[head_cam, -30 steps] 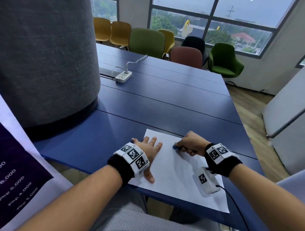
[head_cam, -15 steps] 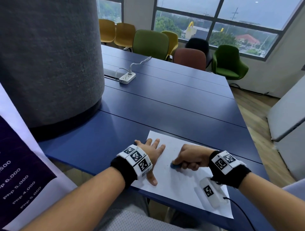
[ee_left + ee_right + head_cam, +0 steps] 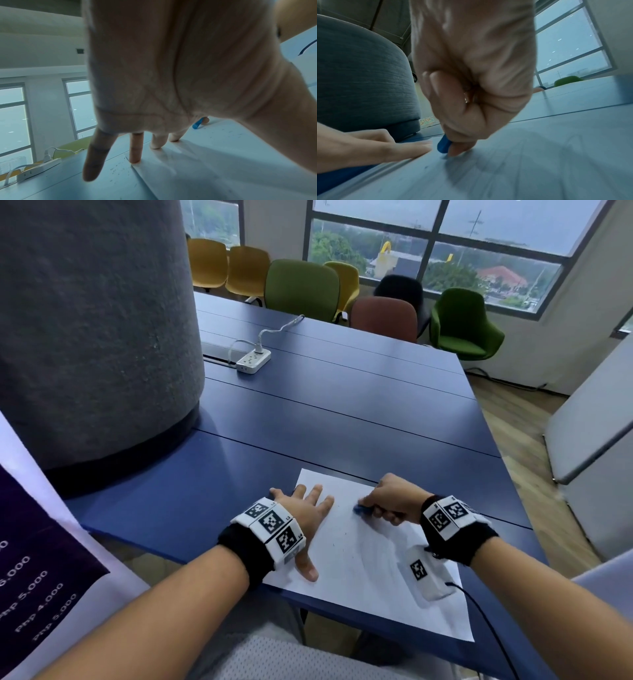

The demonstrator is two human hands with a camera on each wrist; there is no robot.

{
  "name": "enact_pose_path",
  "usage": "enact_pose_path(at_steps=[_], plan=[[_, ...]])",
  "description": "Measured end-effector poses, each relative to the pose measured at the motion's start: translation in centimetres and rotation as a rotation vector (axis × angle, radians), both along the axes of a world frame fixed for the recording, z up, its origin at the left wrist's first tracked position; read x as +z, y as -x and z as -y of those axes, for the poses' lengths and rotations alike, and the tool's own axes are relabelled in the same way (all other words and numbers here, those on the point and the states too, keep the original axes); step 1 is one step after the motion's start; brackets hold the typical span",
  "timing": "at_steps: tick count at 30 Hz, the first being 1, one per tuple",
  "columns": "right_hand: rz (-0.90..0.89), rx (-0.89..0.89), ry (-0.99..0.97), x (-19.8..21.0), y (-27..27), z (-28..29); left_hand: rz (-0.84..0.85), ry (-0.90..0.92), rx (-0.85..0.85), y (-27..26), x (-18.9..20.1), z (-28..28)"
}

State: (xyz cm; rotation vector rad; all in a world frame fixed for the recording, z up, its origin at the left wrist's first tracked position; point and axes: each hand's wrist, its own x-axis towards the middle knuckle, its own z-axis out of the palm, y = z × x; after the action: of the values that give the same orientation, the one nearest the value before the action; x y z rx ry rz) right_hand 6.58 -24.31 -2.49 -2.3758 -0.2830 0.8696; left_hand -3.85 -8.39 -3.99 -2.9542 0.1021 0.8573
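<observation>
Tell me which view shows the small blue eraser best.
Right wrist: the small blue eraser is closest, pinched in the right hand on white paper. Left wrist shows it small, far off; head shows only a blue sliver.

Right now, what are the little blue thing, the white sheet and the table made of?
The blue thing looks like rubber, probably an eraser: matte, rounded end, dark crumbs nearby. The white sheet is paper: thin, matte, flat, sharp-edged. The table has smooth dark blue boards with seams, faintly shiny: painted wood or laminate, cannot tell which.
</observation>
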Motion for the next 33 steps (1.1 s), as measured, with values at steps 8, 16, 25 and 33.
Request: enact_pose_path(at_steps=[8, 16, 25, 33], plan=[[-0.041, -0.014, 0.008, -0.1, -0.8, -0.1, 0.004, -0.021, -0.021, -0.3, -0.4, -0.1], [-0.135, 0.027, 0.043, -0.1, -0.9, 0.0, 0.002, -0.051, -0.025, -0.5, -0.4, 0.2], [-0.094, 0.022, 0.065, -0.1, -0.6, 0.2, 0.003, -0.048, -0.014, -0.5, -0.3, 0.2], [-0.053, 0.107, 0.062, -0.4, -0.1, 0.7, 0.007, -0.037, -0.011, -0.4, -0.3, 0.2]])
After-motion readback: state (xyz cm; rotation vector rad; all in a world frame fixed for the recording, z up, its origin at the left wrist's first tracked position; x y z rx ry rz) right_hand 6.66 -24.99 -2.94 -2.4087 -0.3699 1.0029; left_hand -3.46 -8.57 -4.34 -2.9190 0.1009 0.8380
